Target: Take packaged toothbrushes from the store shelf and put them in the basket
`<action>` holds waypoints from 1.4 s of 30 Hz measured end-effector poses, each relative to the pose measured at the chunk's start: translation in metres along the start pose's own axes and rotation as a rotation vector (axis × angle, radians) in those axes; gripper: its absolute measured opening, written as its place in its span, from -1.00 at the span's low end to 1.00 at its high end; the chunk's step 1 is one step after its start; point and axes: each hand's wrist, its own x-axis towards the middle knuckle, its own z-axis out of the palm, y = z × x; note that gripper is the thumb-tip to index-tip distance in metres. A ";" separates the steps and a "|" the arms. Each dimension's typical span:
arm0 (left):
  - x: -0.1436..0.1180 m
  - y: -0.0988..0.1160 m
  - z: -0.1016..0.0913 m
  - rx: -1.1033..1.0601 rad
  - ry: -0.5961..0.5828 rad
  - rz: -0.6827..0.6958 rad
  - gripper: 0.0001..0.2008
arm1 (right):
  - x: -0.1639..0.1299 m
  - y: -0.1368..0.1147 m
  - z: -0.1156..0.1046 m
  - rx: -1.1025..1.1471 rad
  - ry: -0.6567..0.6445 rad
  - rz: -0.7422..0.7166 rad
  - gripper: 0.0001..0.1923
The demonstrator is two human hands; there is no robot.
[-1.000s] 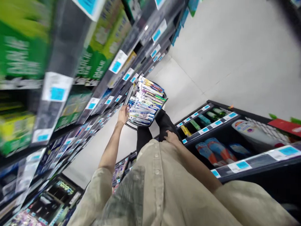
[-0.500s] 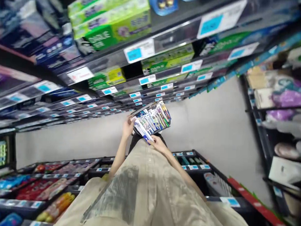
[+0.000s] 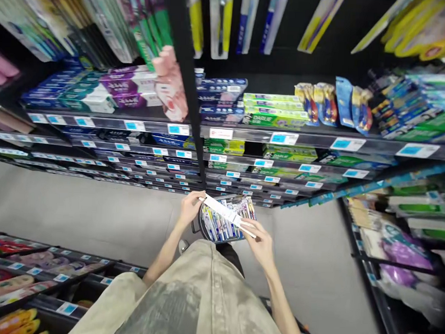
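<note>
- Between your two hands, over the basket, a long white toothbrush pack (image 3: 226,215) is now stretched out; half a second ago your right hand was only reaching into the basket's load.
- Your left hand (image 3: 190,209) has its fingers curled on the pack's upper end and seems to steady the basket too; a second ago it carried the basket alone.
- Your right hand (image 3: 260,241) pinches the lower end between thumb and fingertips; a second ago it lay against your shirt.
- Below the pack, the basket (image 3: 202,228) is full of coloured toothbrush packs (image 3: 220,225).
- Your view has swung from the aisle floor to face the shelves (image 3: 282,139) of toothpaste boxes, with hanging toothbrushes above.
- One pack lifted out and the shelves faced: I judge you are sorting stock onto this display.
</note>
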 end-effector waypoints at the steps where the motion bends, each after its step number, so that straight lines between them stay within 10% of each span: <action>1: -0.007 0.005 -0.014 0.010 0.035 0.047 -0.89 | -0.004 -0.013 0.012 -0.046 0.007 -0.039 -0.83; 7: -0.059 0.012 -0.124 0.012 0.296 0.194 -0.89 | -0.038 -0.063 0.119 -0.141 0.072 -0.179 -0.85; 13: -0.082 0.013 -0.238 -0.046 0.502 0.013 -0.72 | -0.061 -0.088 0.233 0.092 -0.026 0.245 -0.44; 20: -0.106 0.025 -0.318 -0.102 0.624 -0.065 -0.66 | -0.056 -0.119 0.299 0.085 -0.346 0.232 -0.41; 31: -0.132 -0.036 -0.337 -0.043 0.744 -0.436 -0.24 | -0.034 -0.137 0.317 -0.110 -0.639 0.145 -0.73; 42: -0.094 -0.033 -0.277 0.038 0.395 -0.468 -0.29 | -0.009 -0.135 0.230 -0.039 -0.570 0.236 -0.82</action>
